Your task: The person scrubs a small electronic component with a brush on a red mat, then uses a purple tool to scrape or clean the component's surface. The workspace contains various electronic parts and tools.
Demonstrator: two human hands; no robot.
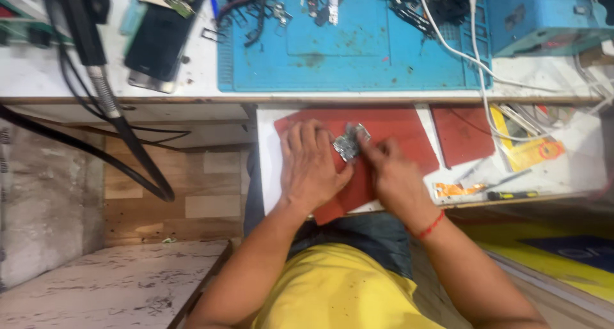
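small part (350,142): shiny metal | red mat (396,134): matt | blue mat (358,47): matt, scuffed

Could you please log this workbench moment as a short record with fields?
Left hand: the left hand lies flat on the red mat, fingertips at the small metal part
Right hand: the right hand presses the same part from the other side
Wrist: red thread bracelet on the right wrist
Bench above: blue work mat with tools, dark phone to its left
Cables: white cable across the blue mat
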